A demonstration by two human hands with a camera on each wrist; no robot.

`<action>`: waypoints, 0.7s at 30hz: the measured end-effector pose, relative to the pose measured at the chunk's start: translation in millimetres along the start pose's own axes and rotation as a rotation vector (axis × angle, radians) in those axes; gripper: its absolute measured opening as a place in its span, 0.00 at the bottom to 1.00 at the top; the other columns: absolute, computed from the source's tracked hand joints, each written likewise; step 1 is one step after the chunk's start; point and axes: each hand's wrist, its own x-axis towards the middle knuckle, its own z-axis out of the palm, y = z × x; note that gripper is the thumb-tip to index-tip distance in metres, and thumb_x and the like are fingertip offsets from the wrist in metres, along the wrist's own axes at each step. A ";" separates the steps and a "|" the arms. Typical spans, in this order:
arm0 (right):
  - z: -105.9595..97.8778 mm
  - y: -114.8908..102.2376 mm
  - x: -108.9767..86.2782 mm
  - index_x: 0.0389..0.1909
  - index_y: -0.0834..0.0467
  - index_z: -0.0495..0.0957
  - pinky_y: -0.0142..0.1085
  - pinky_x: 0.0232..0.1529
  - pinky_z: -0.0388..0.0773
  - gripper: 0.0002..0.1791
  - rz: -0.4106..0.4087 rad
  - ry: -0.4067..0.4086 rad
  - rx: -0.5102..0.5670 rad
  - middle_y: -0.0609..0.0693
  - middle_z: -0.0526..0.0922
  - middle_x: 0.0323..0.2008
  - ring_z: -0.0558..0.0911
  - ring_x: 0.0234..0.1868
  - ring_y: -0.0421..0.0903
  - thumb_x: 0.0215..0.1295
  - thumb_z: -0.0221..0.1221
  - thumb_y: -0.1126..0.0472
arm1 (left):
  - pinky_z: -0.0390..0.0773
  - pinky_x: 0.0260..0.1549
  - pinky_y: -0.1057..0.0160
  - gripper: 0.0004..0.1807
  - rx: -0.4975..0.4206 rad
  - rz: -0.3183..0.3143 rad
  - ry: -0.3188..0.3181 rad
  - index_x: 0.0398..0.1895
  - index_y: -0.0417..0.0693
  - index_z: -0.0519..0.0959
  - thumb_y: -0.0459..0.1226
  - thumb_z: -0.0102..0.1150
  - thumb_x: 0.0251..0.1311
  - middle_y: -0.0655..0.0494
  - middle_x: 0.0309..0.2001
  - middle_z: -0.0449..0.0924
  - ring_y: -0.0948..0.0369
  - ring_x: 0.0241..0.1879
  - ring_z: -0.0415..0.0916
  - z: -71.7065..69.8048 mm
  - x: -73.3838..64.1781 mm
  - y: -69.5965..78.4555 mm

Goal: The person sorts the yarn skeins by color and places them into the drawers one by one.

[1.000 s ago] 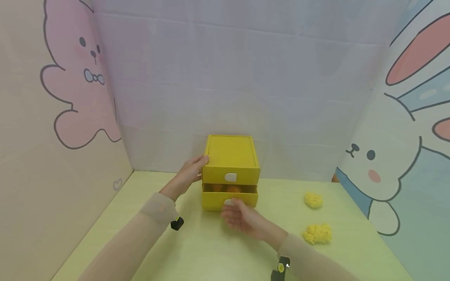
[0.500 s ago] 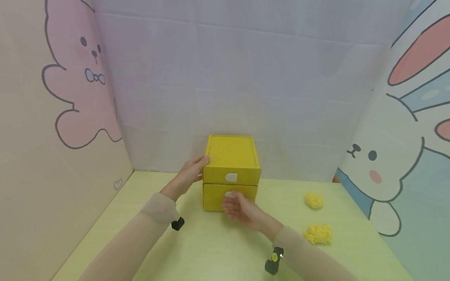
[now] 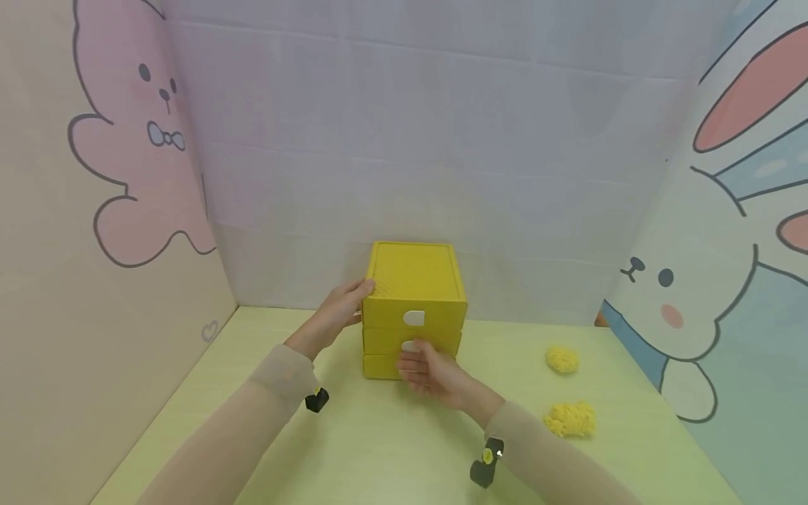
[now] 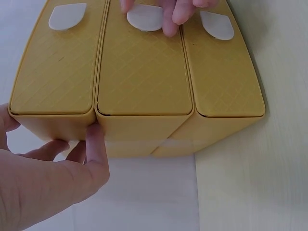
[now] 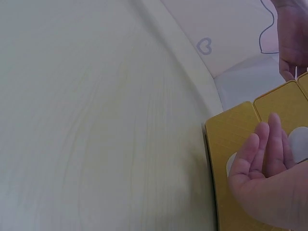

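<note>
A small yellow drawer cabinet point(image 3: 414, 272) with three stacked drawers stands against the back wall; each drawer front has a white tab handle. My left hand point(image 3: 341, 308) holds the cabinet's upper left side, with the thumb over the top edge and fingers against the side wall. At the middle drawer point(image 4: 144, 72), now flush with the others, my right hand point(image 3: 435, 375) touches the front by its white handle point(image 4: 145, 17). Its fingers are relaxed, not wrapped round the handle point(image 5: 299, 143). The drawers' contents are hidden.
Two yellow bundles of yarn-like strands lie on the right of the pale table: a smaller one point(image 3: 562, 359) farther back and a larger one point(image 3: 570, 419) nearer. Cloth walls with a pink bear point(image 3: 145, 161) and a white rabbit point(image 3: 688, 294) enclose the table.
The middle drawer, pulled out with orange things visible inside one second ago, has slid back into the cabinet under my right hand. The left hand keeps its place.
</note>
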 end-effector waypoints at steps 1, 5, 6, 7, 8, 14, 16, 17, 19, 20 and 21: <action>0.4 -0.2 0.4 0.70 0.67 0.75 0.33 0.50 0.84 0.34 -0.002 0.002 -0.001 0.56 0.86 0.60 0.86 0.56 0.49 0.85 0.45 0.42 | 0.64 0.77 0.39 0.42 0.002 0.000 -0.003 0.87 0.45 0.49 0.57 0.44 0.83 0.42 0.83 0.55 0.39 0.80 0.58 -0.3 -0.1 0.4; 1.2 0.2 2.2 0.70 0.67 0.76 0.33 0.49 0.84 0.34 -0.007 0.009 0.005 0.55 0.87 0.59 0.87 0.55 0.47 0.85 0.45 0.42 | 0.64 0.76 0.40 0.42 0.002 -0.006 -0.002 0.87 0.45 0.49 0.58 0.44 0.83 0.42 0.83 0.56 0.39 0.79 0.59 -0.6 0.1 1.5; 1.2 0.5 2.3 0.70 0.67 0.76 0.33 0.49 0.85 0.34 -0.010 0.011 0.006 0.55 0.87 0.59 0.87 0.54 0.47 0.84 0.45 0.42 | 0.64 0.76 0.40 0.42 0.001 -0.005 0.000 0.87 0.45 0.49 0.57 0.44 0.83 0.42 0.83 0.56 0.39 0.79 0.59 -0.6 0.0 1.6; 1.1 0.8 2.5 0.69 0.67 0.76 0.33 0.49 0.85 0.34 -0.012 0.012 0.008 0.55 0.87 0.58 0.87 0.53 0.46 0.84 0.46 0.41 | 0.64 0.76 0.40 0.42 -0.003 -0.005 0.004 0.87 0.45 0.49 0.58 0.45 0.83 0.42 0.83 0.56 0.39 0.79 0.59 -0.4 0.4 1.6; 1.0 1.1 2.6 0.69 0.67 0.76 0.34 0.50 0.85 0.35 -0.015 0.012 0.007 0.55 0.87 0.58 0.87 0.53 0.46 0.84 0.46 0.41 | 0.64 0.76 0.40 0.42 -0.007 -0.006 0.006 0.87 0.45 0.50 0.57 0.45 0.83 0.42 0.83 0.56 0.39 0.79 0.59 -0.2 0.8 1.3; -0.8 2.2 -1.0 0.71 0.66 0.75 0.36 0.53 0.84 0.37 -0.011 -0.012 -0.034 0.56 0.85 0.62 0.86 0.56 0.50 0.84 0.45 0.38 | 0.65 0.76 0.40 0.41 -0.032 -0.012 0.017 0.87 0.46 0.52 0.57 0.46 0.82 0.43 0.83 0.57 0.39 0.79 0.60 0.0 1.5 -2.8; -2.9 2.9 -3.3 0.71 0.65 0.75 0.36 0.52 0.85 0.38 -0.005 -0.024 -0.062 0.57 0.84 0.63 0.85 0.58 0.52 0.84 0.45 0.37 | 0.65 0.76 0.40 0.41 -0.032 -0.010 0.017 0.87 0.46 0.52 0.57 0.46 0.82 0.43 0.83 0.58 0.39 0.79 0.60 0.4 1.8 -3.9; -4.3 3.1 -4.7 0.71 0.65 0.75 0.36 0.52 0.85 0.38 -0.003 -0.029 -0.075 0.57 0.84 0.63 0.85 0.58 0.53 0.84 0.46 0.37 | 0.65 0.76 0.40 0.41 -0.030 -0.008 0.015 0.87 0.46 0.52 0.57 0.46 0.83 0.43 0.83 0.58 0.39 0.79 0.60 0.5 1.6 -3.8; -7.8 3.4 -6.9 0.71 0.65 0.75 0.37 0.53 0.86 0.37 0.004 -0.040 -0.085 0.58 0.84 0.63 0.85 0.58 0.53 0.83 0.47 0.38 | 0.64 0.76 0.40 0.41 -0.027 -0.006 0.010 0.87 0.46 0.52 0.57 0.46 0.83 0.43 0.83 0.58 0.39 0.79 0.60 0.8 1.5 -3.0; -9.6 3.7 -8.3 0.70 0.65 0.75 0.38 0.54 0.86 0.35 0.006 -0.051 -0.084 0.58 0.84 0.63 0.86 0.57 0.53 0.83 0.48 0.39 | 0.65 0.76 0.40 0.41 -0.026 -0.007 0.010 0.87 0.46 0.52 0.57 0.46 0.83 0.43 0.83 0.58 0.40 0.79 0.60 0.4 1.4 -2.5; -11.6 4.0 -9.6 0.69 0.66 0.76 0.39 0.56 0.86 0.33 0.007 -0.063 -0.082 0.59 0.84 0.62 0.86 0.57 0.52 0.84 0.49 0.41 | 0.65 0.76 0.40 0.41 -0.024 -0.007 0.009 0.87 0.46 0.52 0.57 0.46 0.83 0.43 0.83 0.58 0.40 0.79 0.60 0.3 1.1 -1.6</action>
